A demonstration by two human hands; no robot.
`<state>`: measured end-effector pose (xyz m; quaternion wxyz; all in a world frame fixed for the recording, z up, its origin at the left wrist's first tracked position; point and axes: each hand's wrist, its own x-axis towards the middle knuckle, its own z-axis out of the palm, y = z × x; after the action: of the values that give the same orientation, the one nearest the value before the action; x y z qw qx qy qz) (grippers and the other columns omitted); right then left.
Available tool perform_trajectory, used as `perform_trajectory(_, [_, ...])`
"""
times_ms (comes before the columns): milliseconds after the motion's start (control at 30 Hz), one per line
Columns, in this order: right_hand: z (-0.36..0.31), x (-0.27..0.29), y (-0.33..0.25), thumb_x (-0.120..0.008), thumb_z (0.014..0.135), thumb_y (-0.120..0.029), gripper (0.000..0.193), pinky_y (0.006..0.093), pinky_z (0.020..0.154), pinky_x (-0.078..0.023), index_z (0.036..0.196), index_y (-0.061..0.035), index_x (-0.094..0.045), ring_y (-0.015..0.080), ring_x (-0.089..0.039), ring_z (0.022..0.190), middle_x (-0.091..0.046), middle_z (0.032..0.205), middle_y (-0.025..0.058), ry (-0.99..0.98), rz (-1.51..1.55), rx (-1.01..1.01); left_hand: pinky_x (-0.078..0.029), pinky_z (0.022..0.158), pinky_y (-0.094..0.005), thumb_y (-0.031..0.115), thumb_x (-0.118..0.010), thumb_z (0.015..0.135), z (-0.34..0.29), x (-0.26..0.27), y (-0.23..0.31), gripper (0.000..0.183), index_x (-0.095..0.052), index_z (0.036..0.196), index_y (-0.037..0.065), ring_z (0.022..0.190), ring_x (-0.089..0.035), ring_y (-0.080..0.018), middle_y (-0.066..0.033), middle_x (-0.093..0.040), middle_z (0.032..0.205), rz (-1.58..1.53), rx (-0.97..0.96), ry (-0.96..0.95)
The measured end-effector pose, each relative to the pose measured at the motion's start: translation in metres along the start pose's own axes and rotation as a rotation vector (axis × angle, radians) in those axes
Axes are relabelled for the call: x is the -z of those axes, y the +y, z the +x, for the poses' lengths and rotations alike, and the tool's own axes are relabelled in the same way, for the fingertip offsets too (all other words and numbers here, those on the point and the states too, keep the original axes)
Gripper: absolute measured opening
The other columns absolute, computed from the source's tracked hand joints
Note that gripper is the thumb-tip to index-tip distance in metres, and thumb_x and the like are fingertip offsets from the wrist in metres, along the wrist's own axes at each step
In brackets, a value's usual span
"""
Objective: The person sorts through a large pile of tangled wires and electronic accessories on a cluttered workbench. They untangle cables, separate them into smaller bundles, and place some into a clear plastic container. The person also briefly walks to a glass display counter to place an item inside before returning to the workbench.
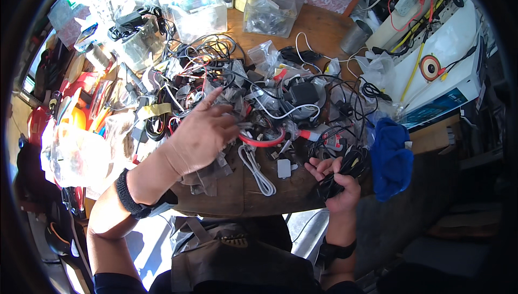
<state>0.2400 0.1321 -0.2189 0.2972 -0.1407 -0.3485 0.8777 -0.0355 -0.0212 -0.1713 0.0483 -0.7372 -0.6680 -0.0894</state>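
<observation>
Over the middle of the cluttered table, my left hand (202,137) reaches into a heap of cables and small parts. Its index finger is stretched out and the other fingers bend down, apart from it; I see nothing held. Just beyond the fingertips lies a red curved cable (264,142). At the table's near right, my right hand (342,189) grips a bundle of black cable (352,165), palm partly up. Between the hands lie a coiled white cable (256,172) and a small white square piece (284,168). A black power adapter (303,94) sits on the heap.
Clear plastic bins (270,16) stand at the back. A blue cloth (391,159) hangs at the right edge. Farther right lies a white box (442,86) bearing a round red-and-black part (430,68). A metal cup (355,37) stands behind; plastic bags (81,154) crowd the left.
</observation>
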Motion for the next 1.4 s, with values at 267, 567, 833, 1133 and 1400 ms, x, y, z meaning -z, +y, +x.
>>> perform_trajectory(267, [-0.006,-0.006,-0.002,-0.057,0.069,-0.013,0.016,0.0527,0.094,-0.04,0.08,-0.0073,-0.048,0.0303,-0.058,0.092,-0.057,0.082,0.0144,-0.029,-0.025,-0.037,-0.017,0.109,-0.0538,0.002,-0.064,0.068,-0.016,0.025,-0.008,0.024,-0.061,0.091,0.009,0.111,-0.05,-0.0273,-0.0083,-0.054,0.11,-0.148,0.212,0.127])
perform_trajectory(567, [-0.009,-0.018,0.005,-0.059,0.068,-0.018,0.02,0.043,0.081,-0.044,0.08,-0.0096,-0.045,0.0222,-0.052,0.075,-0.05,0.073,0.0068,-0.052,-0.149,0.012,-0.012,0.11,-0.0541,0.013,-0.059,0.072,0.006,-0.008,0.043,0.018,-0.068,0.087,0.013,0.129,-0.034,-0.0245,-0.0029,-0.055,0.12,-0.112,-0.126,-0.091])
perform_trajectory(833, [-0.015,-0.009,0.003,-0.06,0.067,-0.011,0.018,0.04,0.075,-0.043,0.08,-0.0067,-0.049,0.0235,-0.053,0.072,-0.052,0.073,0.0083,0.008,-0.075,0.007,-0.008,0.111,-0.0548,0.012,-0.065,0.071,0.001,0.004,0.007,0.007,-0.067,0.076,0.01,0.126,-0.037,-0.0288,-0.0036,-0.056,0.117,-0.157,0.085,0.104])
perform_trajectory(1133, [-0.007,-0.063,0.015,-0.062,0.07,-0.008,0.018,0.0411,0.08,-0.043,0.082,-0.0064,-0.049,0.0222,-0.057,0.076,-0.055,0.077,0.0101,-0.018,-0.269,-0.041,-0.038,0.098,-0.0444,0.03,-0.069,0.078,-0.01,0.051,0.059,0.039,-0.062,0.103,0.001,0.117,-0.046,-0.0365,-0.0187,-0.053,0.116,-0.868,0.153,0.063])
perform_trajectory(1400, [0.021,-0.127,0.043,-0.065,0.072,-0.014,0.029,0.038,0.069,-0.049,0.099,-0.0051,-0.057,0.0354,-0.062,0.077,-0.063,0.088,0.0158,-0.373,-1.041,0.367,-0.039,0.093,-0.0303,0.021,-0.081,0.067,-0.006,0.04,0.084,0.063,-0.05,0.118,0.0,0.103,-0.051,-0.0141,-0.0082,-0.055,0.111,-1.544,0.482,0.21])
